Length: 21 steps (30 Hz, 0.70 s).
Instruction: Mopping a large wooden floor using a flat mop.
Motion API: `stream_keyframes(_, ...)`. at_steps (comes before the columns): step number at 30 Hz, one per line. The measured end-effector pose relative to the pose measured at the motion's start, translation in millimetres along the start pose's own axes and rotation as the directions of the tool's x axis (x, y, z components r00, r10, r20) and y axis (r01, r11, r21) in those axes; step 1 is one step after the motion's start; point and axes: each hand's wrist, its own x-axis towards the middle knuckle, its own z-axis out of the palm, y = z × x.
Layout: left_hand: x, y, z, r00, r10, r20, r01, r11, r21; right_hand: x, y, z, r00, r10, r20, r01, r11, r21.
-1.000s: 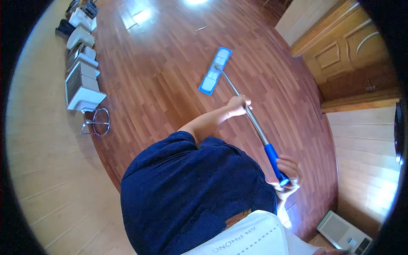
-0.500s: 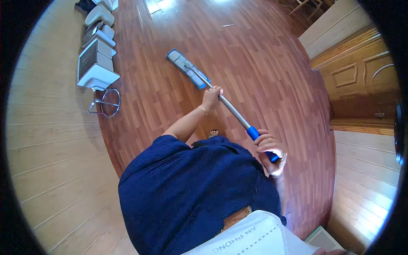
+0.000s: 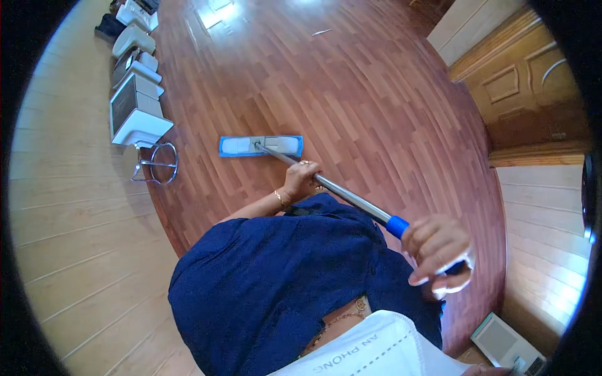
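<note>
Both hands, left hand point(image 3: 302, 177) and right hand point(image 3: 437, 250), are clamping the silver-and-blue metal mop pole point(image 3: 351, 197); its flat blue mop head point(image 3: 261, 146) is sitting near the chrome wire stool point(image 3: 155, 164) at left, risking a knock.

A reddish-brown wooden floor point(image 3: 376, 94) fills most of the view, with bright light glaring on it at the far end. Along the left wall of pale boards point(image 3: 69, 238) stands a row of white boxy machines point(image 3: 135, 116), running from near to far. Just beside the nearest one is a small metal ring stand point(image 3: 157, 164). On the right is a carved wooden door point(image 3: 527, 81). A flat white appliance point(image 3: 505, 343) lies at the near right.
</note>
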Motion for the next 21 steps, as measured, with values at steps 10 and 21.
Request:
stream_keyframes(10, 28, 49, 38, 0.919, 0.266, 0.291, -0.198, 0.950, -0.242, -30, -71, 96, 0.950, 0.124, -0.286, -0.222, 0.914, -0.340)
stream_keyframes(21, 105, 75, 155, 0.332, 0.825, 0.457, -0.427, 0.564, -0.707, -38, -54, 216, 0.246, -0.154, -0.957, -0.784, 0.549, -0.290)
